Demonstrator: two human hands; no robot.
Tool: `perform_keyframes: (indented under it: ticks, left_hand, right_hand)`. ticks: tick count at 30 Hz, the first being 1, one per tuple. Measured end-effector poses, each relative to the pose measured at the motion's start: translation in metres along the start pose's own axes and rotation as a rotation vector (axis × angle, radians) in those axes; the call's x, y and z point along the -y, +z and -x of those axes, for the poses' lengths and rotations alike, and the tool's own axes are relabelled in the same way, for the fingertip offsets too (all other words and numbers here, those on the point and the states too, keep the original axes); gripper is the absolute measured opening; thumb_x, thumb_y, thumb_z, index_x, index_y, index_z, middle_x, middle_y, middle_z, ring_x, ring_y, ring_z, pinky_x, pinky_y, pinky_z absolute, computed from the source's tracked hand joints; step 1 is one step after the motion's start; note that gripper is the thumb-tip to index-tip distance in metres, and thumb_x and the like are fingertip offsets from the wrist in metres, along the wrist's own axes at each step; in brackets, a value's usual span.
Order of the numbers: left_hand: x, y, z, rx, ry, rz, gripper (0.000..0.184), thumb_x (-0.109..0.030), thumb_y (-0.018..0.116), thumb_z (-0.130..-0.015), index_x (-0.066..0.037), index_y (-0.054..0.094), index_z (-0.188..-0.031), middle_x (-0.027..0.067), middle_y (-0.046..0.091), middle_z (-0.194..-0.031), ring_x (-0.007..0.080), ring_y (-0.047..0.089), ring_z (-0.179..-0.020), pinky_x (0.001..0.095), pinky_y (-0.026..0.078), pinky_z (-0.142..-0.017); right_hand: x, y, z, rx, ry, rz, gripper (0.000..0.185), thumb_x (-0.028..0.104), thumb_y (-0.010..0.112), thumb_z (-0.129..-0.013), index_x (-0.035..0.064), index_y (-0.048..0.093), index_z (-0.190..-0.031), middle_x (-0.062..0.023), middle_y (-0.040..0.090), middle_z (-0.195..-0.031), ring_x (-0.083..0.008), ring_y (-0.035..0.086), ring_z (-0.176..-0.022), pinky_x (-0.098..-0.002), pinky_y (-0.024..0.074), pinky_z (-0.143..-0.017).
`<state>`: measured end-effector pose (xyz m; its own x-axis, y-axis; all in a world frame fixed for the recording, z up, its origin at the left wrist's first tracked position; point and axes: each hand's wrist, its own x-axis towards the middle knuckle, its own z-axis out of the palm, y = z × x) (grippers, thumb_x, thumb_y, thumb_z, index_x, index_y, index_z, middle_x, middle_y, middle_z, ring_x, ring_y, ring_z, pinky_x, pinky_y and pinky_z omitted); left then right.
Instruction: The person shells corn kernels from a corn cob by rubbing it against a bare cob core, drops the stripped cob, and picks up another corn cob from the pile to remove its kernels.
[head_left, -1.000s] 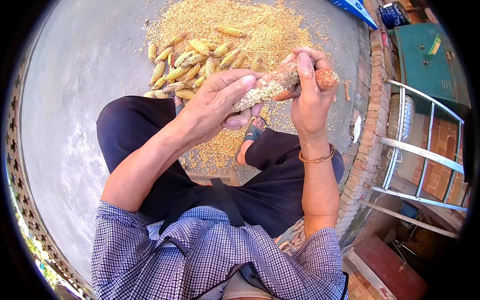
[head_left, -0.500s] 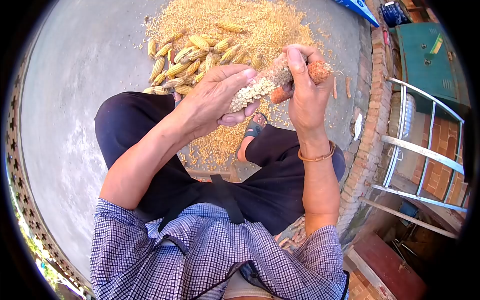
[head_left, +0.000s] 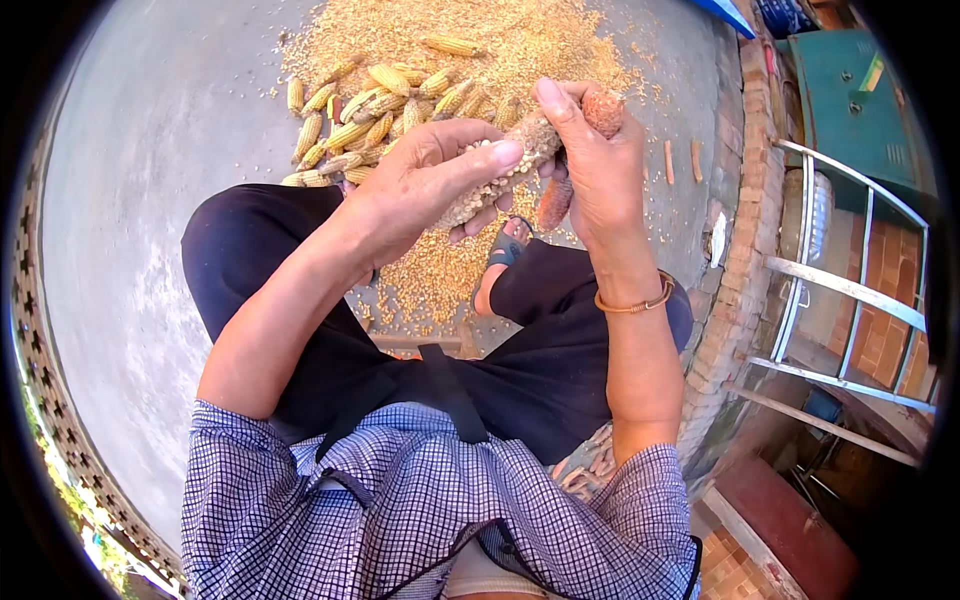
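Note:
My left hand [head_left: 425, 175] is wrapped round a partly shelled ear of corn [head_left: 537, 143], with the thumb lying along its top. Pale kernels cover its near part, and its far part looks stripped. My right hand [head_left: 600, 170] is closed on a bare reddish corn cob [head_left: 604, 113], pressed against the ear's far end. Reddish cob ends show above and below the right hand; its fingers hide the middle, so I cannot tell for sure that they are one cob. Beyond the hands, unshelled ears of corn [head_left: 350, 133] are heaped beside loose kernels [head_left: 530, 40].
More kernels [head_left: 425, 285] lie between my sandalled feet. Two bare cobs [head_left: 696, 160] rest on the concrete floor [head_left: 130, 250] to the right. A low brick edge [head_left: 735, 270], a metal ladder-like frame [head_left: 850, 285] and a green cabinet [head_left: 850, 120] stand along the right side.
Both hands have shifted slightly left with the ear and the cob. My left thumb now reaches farther along the ear, covering more kernels. The right hand has turned a little.

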<state>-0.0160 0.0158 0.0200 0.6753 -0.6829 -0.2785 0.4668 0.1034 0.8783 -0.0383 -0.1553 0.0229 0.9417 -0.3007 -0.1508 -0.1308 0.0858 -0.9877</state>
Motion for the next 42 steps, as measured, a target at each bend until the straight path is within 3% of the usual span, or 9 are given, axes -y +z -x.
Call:
perform_keyframes:
  ticks: [9,16,19,22,25,28,31,36,42]
  left_hand:
    - [-0.002,-0.002,0.004,-0.026,0.142,-0.271,0.040,-0.024,0.073,-0.090,0.003,0.058,-0.115,-0.0041,0.052,-0.074,0.0008,0.046,-0.059,0.0184,0.035,-0.049]
    - [0.011,-0.002,-0.001,-0.109,0.294,-0.424,0.047,-0.025,0.075,-0.087,0.006,0.057,-0.118,0.0027,0.060,-0.087,0.0040,0.055,-0.068,0.0197,0.042,-0.055]
    - [-0.002,-0.008,-0.001,-0.011,0.352,-0.611,0.047,-0.023,0.075,-0.088,0.012,0.058,-0.113,0.0109,0.064,-0.097,0.0126,0.058,-0.092,0.0292,0.049,-0.081]
    - [0.010,-0.009,-0.006,-0.073,0.435,-0.589,0.053,-0.030,0.077,-0.086,0.005,0.056,-0.120,0.0062,0.064,-0.090,0.0065,0.058,-0.074,0.0208,0.046,-0.060]
    - [-0.008,-0.009,0.002,0.017,-0.092,-0.161,0.051,-0.027,0.077,-0.086,0.005,0.057,-0.120,0.0052,0.064,-0.090,0.0100,0.059,-0.086,0.0245,0.048,-0.075]
    - [0.001,-0.007,0.001,-0.073,0.109,-0.353,0.048,-0.023,0.077,-0.086,0.004,0.057,-0.122,0.0053,0.064,-0.093,0.0091,0.059,-0.087,0.0241,0.048,-0.075]
    - [0.019,-0.010,-0.005,-0.106,0.421,-0.490,0.048,-0.019,0.078,-0.085,0.002,0.057,-0.123,0.0055,0.063,-0.096,0.0056,0.058,-0.076,0.0204,0.047,-0.063]
    - [0.000,-0.013,-0.003,-0.058,0.364,-0.436,0.049,-0.013,0.077,-0.084,0.003,0.055,-0.125,0.0073,0.064,-0.099,0.0066,0.058,-0.070,0.0206,0.047,-0.058]
    - [-0.023,-0.017,0.008,-0.050,0.191,-0.015,0.057,-0.008,0.072,-0.086,0.004,0.046,-0.136,0.0134,0.066,-0.097,0.0104,0.057,-0.065,0.0229,0.047,-0.055]
  right_hand:
    - [0.005,0.007,0.007,0.007,-0.127,0.058,0.017,0.017,0.070,-0.092,0.0010,0.065,-0.090,0.0021,0.059,-0.066,-0.0030,0.054,-0.056,-0.0211,0.0438,-0.045]
    - [0.011,0.008,0.010,0.009,-0.181,0.099,0.016,0.017,0.069,-0.093,0.0021,0.065,-0.090,0.0040,0.057,-0.065,-0.0017,0.050,-0.055,-0.0208,0.0422,-0.046]
    - [0.008,0.007,0.010,0.008,-0.184,0.100,0.016,0.017,0.069,-0.093,0.0022,0.065,-0.090,0.0042,0.056,-0.064,-0.0016,0.050,-0.056,-0.0207,0.0420,-0.046]
    - [0.008,0.008,0.010,-0.008,-0.178,0.110,0.015,0.017,0.069,-0.093,0.0025,0.065,-0.090,0.0041,0.057,-0.064,-0.0017,0.051,-0.056,-0.0208,0.0424,-0.047]
    - [0.010,0.010,0.010,-0.011,-0.169,0.113,0.015,0.017,0.069,-0.093,0.0026,0.065,-0.090,0.0039,0.057,-0.065,-0.0017,0.052,-0.056,-0.0206,0.0432,-0.047]
    - [0.008,0.009,0.010,-0.002,-0.174,0.113,0.016,0.017,0.069,-0.093,0.0022,0.065,-0.090,0.0034,0.058,-0.066,-0.0016,0.052,-0.057,-0.0204,0.0436,-0.047]
    - [0.007,0.008,0.009,0.013,-0.182,0.103,0.017,0.019,0.069,-0.093,0.0020,0.065,-0.091,0.0029,0.059,-0.067,-0.0015,0.052,-0.057,-0.0201,0.0432,-0.046]
    - [0.009,-0.005,0.002,0.002,-0.178,0.007,0.019,0.021,0.068,-0.094,0.0023,0.065,-0.097,0.0017,0.060,-0.068,-0.0029,0.055,-0.057,-0.0180,0.0410,-0.042]
    - [0.018,-0.017,-0.004,0.070,-0.291,0.009,0.023,0.017,0.064,-0.095,0.0006,0.063,-0.111,-0.0066,0.069,-0.100,-0.0024,0.055,-0.053,-0.0166,0.0440,-0.043]
